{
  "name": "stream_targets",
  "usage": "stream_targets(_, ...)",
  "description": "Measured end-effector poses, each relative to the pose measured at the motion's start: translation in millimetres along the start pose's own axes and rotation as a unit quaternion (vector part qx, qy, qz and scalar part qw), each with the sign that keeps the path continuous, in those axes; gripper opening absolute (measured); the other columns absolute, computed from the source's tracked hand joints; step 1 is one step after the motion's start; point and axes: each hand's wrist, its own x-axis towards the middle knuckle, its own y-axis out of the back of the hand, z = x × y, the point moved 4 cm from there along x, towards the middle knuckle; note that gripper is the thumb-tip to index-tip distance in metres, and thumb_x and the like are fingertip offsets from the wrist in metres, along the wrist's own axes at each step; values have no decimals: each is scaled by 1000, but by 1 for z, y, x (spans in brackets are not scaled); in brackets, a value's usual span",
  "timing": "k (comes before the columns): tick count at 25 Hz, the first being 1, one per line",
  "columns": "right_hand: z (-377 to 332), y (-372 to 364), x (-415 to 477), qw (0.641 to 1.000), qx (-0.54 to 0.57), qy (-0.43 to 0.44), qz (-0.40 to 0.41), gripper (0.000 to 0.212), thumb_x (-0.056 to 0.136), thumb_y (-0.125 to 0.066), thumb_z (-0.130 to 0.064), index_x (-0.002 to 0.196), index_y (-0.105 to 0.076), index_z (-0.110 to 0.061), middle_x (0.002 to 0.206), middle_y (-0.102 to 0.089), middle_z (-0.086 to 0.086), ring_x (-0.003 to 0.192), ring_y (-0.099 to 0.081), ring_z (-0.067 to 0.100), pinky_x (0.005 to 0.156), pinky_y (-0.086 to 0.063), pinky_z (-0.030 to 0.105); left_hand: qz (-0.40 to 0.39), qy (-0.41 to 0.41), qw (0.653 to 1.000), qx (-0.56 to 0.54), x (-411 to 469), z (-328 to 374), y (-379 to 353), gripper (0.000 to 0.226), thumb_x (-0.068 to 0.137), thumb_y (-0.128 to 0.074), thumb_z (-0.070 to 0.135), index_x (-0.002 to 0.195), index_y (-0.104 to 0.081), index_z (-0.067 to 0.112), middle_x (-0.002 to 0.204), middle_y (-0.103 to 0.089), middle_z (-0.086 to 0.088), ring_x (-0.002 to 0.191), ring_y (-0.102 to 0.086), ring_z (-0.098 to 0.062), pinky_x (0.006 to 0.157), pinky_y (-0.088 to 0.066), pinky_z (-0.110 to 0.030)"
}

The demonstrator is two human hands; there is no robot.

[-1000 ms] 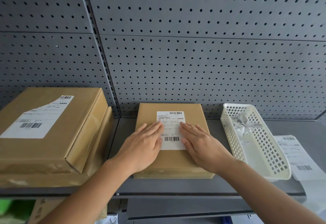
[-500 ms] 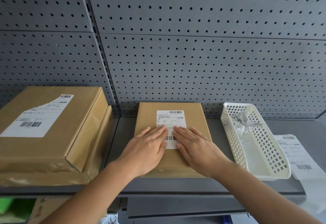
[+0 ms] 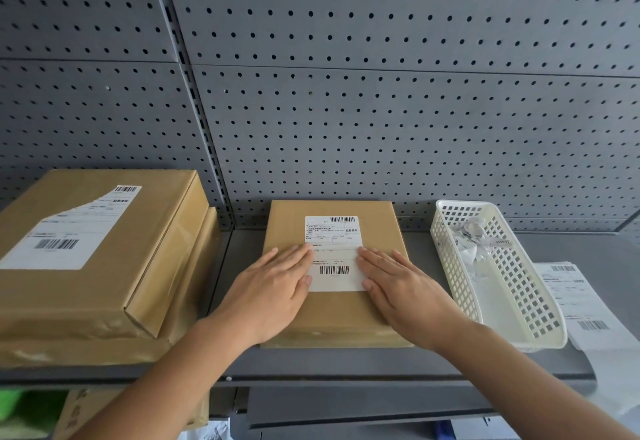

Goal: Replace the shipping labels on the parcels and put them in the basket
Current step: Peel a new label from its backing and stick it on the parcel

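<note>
Shelf, middle bay. One brown parcel (image 3: pixel 332 316) lies flat on the grey shelf (image 3: pixel 346 363), long axis running near to far, far end close to the pegboard wall (image 3: pixel 381 110). White label (image 3: pixel 334 252) on its top face, lying square and flat as far as I can see.

Left hand (image 3: pixel 273 294): palm down on the parcel's left half, fingers straight and together, angled far and right, tips on the label's left edge. Right hand (image 3: pixel 405 295): mirror pose on the right half, tips on the label's right edge. Neither hand grips anything; both are spread flat and pressing. Forearms come in from the near edge, one on each side.

Reads as smoothing the label down, so this parcel is likely near ready to move.

Relation that matters: the parcel is directly under both hands, its long sides just outboard of each palm, so a two-handed side lift looks natural.

A white basket (image 3: pixel 453 266) sits just right of the parcel, nearer the right hand, with paper scraps (image 3: pixel 471 237) in its far end. It looks narrow for this parcel; I can't tell whether it is the one meant.

Far right: loose label sheets (image 3: pixel 585 304). Left: stacked parcels (image 3: pixel 104 294).
</note>
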Motion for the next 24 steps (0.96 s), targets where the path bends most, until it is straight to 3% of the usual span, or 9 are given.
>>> stream_targets(2, -2, 2, -1, 1000, 5, -6, 5, 60, 102, -14, -47, 153, -33, -22, 161, -26, -10, 148, -19, 2, 121, -1, 20, 0, 4, 1000, -7, -1, 3, 2, 62, 106, -7, 49, 162, -5, 25, 169, 1, 12, 153, 3, 2, 124, 7, -23)
stream_targets(5, -13, 4, -4, 1000, 16, 7, 20, 57, 104, -17, -46, 152, -36, -22, 160, -28, -9, 148, -21, 3, 123, -6, 24, 15, -20, 1000, -9, -4, 15, 7, 72, 97, 4, 52, 163, -7, 25, 169, 1, 12, 153, 5, 4, 121, 11, -20)
stream_targets(12, -36, -6, -11, 998, 2, 59, 12, 53, 106, -22, -43, 154, -32, -22, 161, -28, -8, 149, -20, 4, 123, -16, 31, 25, -65, 997, -10, -14, 37, 3, 58, 108, -17, 41, 163, -9, 22, 170, 1, 10, 153, 6, 4, 123, 11, -22)
stream_targets(21, -26, -9, -19, 998, -21, 59, 27, 48, 107, -26, -40, 149, -42, -23, 158, -35, -9, 147, -25, 3, 122, -24, 35, 10, -49, 999, 15, -21, 24, -12, 67, 101, 0, 47, 162, -9, 23, 168, 2, 11, 153, 5, 3, 128, 0, -33)
stream_targets(24, -20, -7, -22, 998, -21, 50, 30, 48, 107, -26, -41, 149, -42, -24, 158, -34, -11, 147, -24, 1, 122, -22, 34, 4, -34, 999, 16, -25, 16, -12, 71, 97, 6, 51, 162, -5, 25, 168, 4, 13, 152, 8, 5, 125, 7, -29)
